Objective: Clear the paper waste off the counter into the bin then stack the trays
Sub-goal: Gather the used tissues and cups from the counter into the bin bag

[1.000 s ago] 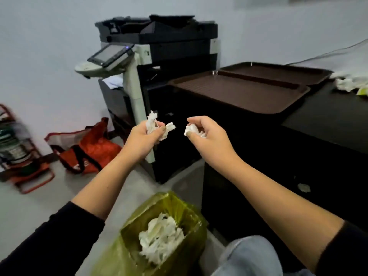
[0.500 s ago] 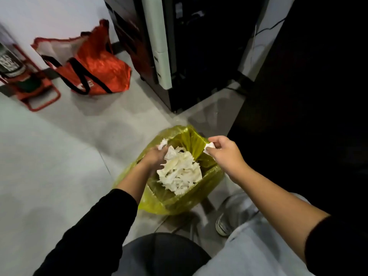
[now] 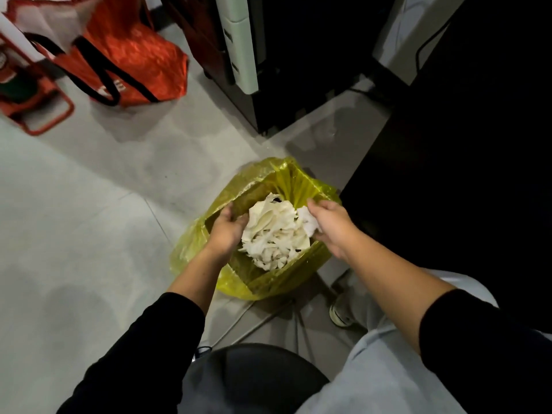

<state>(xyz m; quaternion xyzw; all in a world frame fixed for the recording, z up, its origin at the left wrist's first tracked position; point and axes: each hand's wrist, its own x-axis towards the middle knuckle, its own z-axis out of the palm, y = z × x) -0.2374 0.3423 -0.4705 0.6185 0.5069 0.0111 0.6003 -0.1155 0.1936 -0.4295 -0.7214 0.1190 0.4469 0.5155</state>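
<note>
Both hands are reaching down into the bin [image 3: 263, 282], which is lined with a yellow bag and is standing on the grey floor [image 3: 89, 234] just beside the dark front of the counter cabinet [image 3: 448, 174]. A heap of crumpled white paper waste [image 3: 273, 231] is lying inside the bin, filling most of its opening.

The left hand [image 3: 227, 227] is hanging over the bin's left rim, touching the left edge of the heap. Its fingers [image 3: 228, 211] are lying loosely curled with the thumb apart from them; nothing can be seen held in them, though the palm side is hidden.

The right hand [image 3: 333, 225] is hovering over the bin's right rim. A whiter crumpled paper piece [image 3: 307, 219] is showing right under its fingers [image 3: 316, 206], which are curving down over it. Whether they are pinching the piece or only lying against it, I cannot tell.

Both forearms are bare, with black sleeves [image 3: 149, 348] pushed up near the elbows. The person's light trouser leg [image 3: 373, 369] and one shoe [image 3: 340, 312] are showing below the bin.

Away from the bin, an orange bag [image 3: 131, 52] with black straps is sitting on the floor near the far left corner, beside an orange metal stand [image 3: 38, 115]. The lower body of a dark office printer [image 3: 268, 55] is standing at the far edge of the floor.
</note>
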